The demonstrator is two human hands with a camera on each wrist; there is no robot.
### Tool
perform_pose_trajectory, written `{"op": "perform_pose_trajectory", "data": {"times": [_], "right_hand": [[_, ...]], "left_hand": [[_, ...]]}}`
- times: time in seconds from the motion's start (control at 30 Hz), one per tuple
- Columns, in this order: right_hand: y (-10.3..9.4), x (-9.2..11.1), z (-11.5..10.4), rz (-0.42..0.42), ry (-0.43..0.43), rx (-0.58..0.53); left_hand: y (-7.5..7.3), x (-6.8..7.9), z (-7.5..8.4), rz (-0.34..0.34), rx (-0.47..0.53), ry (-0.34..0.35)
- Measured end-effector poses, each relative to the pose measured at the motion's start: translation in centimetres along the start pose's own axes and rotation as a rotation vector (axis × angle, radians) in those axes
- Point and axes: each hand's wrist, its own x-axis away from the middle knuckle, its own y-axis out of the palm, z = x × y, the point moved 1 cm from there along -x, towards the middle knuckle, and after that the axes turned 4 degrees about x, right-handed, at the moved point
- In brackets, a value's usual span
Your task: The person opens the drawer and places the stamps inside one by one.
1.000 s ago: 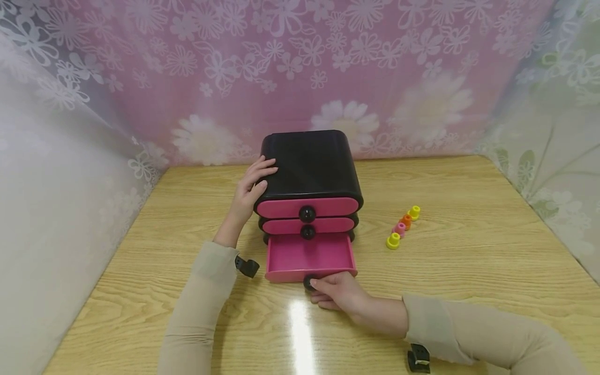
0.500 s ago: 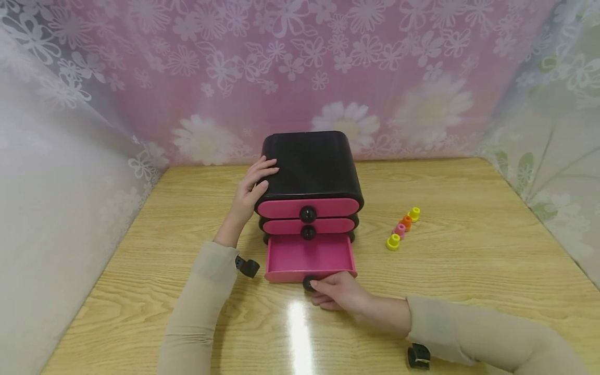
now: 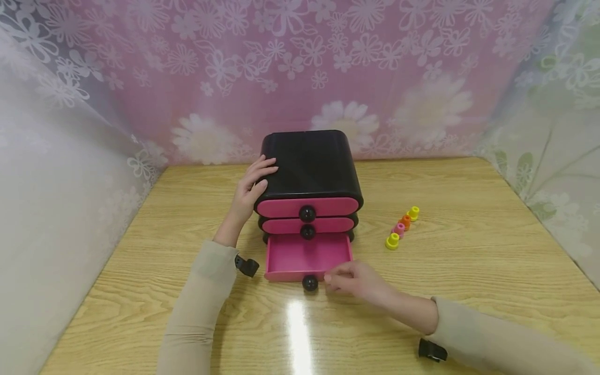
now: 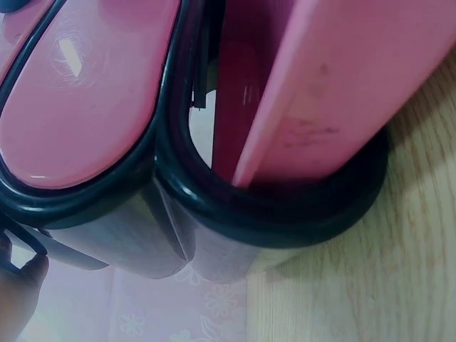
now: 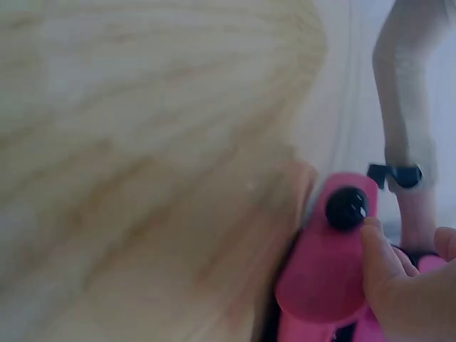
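A black cabinet [image 3: 309, 164] with pink drawers stands mid-table in the head view. Its bottom drawer [image 3: 309, 253] is pulled out, and nothing lies on the part of its floor that shows. The upper two drawers are closed. My left hand [image 3: 248, 190] rests on the cabinet's upper left edge, fingers lying over the top. My right hand [image 3: 358, 281] is at the right part of the bottom drawer's front, fingers loosely bent and holding nothing. It is just right of the black knob [image 3: 310, 283], apart from it. In the right wrist view, the thumb [image 5: 381, 253] is near that knob [image 5: 347, 208].
To the right of the cabinet, several small plastic cone-like pieces stand in a slanting row: yellow [image 3: 392, 241], pink [image 3: 399, 230], orange [image 3: 405, 222] and yellow [image 3: 413, 213]. Flowered cloth [image 3: 281, 78] hangs behind the wooden table [image 3: 469, 250] and along both sides.
My right hand has let go of the bottom drawer's knob and moved a little right and up. The drawer and my left hand have stayed in place.
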Motion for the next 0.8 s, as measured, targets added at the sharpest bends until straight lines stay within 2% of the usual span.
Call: {"op": "perform_pose_trajectory", "data": {"times": [0.13,0.23,0.4,0.63,0.8], "right_hand": [[-1.1,0.4,-0.6,0.061,-0.041,0.064],[-1.9,0.6,-1.0,0.111,-0.056,0.138],[-3.2,0.8,-1.1,0.188,-0.057,0.19],[-5.1,1.0,-0.6,0.318,-0.086,0.292],[-6.4,1.5,-0.3,0.388,-0.1,0.358]], "left_hand": [[-0.4,0.4,-1.8,0.005,-0.023,-0.01],[-0.5,0.5,-2.3,0.009,-0.027,-0.015],[-0.1,0.1,-0.2,-0.001,-0.009,-0.011],[0.1,0.1,0.1,0.01,-0.015,-0.027],[0.0,0.0,0.1,0.003,-0.01,-0.012]]}}
